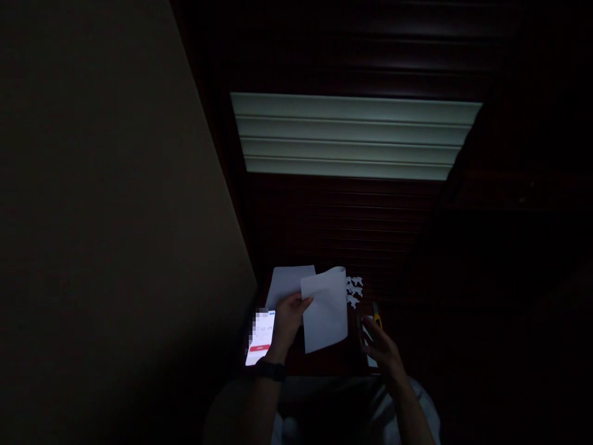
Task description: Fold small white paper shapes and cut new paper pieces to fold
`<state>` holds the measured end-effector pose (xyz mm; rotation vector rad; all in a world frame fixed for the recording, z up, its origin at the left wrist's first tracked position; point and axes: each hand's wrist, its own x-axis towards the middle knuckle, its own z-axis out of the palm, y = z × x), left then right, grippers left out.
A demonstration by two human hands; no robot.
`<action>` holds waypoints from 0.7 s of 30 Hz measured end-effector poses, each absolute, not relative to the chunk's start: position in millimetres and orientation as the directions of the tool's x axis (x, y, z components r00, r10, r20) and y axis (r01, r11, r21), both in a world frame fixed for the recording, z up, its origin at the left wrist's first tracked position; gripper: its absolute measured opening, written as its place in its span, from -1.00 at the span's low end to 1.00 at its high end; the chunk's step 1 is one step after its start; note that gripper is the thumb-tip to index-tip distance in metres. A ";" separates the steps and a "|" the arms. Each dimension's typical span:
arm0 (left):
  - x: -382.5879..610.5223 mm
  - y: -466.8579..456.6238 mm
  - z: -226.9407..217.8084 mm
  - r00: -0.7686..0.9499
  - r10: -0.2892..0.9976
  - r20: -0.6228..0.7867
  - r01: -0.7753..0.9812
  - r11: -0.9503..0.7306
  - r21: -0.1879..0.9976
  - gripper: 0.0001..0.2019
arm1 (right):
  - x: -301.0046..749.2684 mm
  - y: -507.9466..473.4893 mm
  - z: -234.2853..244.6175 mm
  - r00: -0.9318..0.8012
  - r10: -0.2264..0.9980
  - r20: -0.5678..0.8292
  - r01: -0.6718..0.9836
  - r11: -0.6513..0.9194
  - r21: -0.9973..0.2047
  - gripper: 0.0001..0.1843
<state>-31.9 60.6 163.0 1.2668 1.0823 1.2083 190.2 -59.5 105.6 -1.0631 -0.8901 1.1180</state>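
Observation:
A plain white sheet of paper (325, 312) is raised above the table, its top right corner curling over. My left hand (288, 321) pinches it at the left edge, thumb on top, with a dark watch on the wrist. My right hand (383, 352) is at the table's right side, its fingers curled around a dim, narrow, dark object (359, 330) whose kind I cannot make out. Just beyond those fingers lies a yellow-handled cutter (377, 319). A white piece (372, 361) shows partly under the right hand. Small cut-out paper shapes (354, 290) lie right of the sheet.
Another white sheet (290, 281) lies at the back left, partly covered. A lit phone (262, 334) rests by my left wrist. A wall (139, 185) rises close on the left, and a dark slatted panel with a pale band (354, 139) stands ahead. The room is dim.

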 end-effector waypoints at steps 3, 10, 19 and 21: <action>-28.1 66.4 166.3 0.121 0.987 0.108 -0.029 -0.105 0.994 -0.70 | 188.5 -36.0 131.1 0.259 0.954 0.151 -0.223 0.211 -0.952 -0.03; -19.6 68.0 153.8 0.263 0.964 0.040 -0.047 -0.028 0.998 -0.68 | 182.2 16.3 129.8 0.135 0.989 0.054 -0.136 0.072 -0.988 -0.27; -21.4 74.0 107.6 0.204 0.977 0.065 -0.030 -0.060 0.998 -0.65 | 179.7 17.2 79.6 0.343 0.939 -0.008 -0.027 0.001 -1.000 -0.43; -22.8 74.0 99.5 0.230 0.971 0.065 0.009 -0.069 0.998 -0.73 | 177.6 15.1 79.0 0.325 0.945 -0.017 -0.020 -0.011 -1.000 -0.45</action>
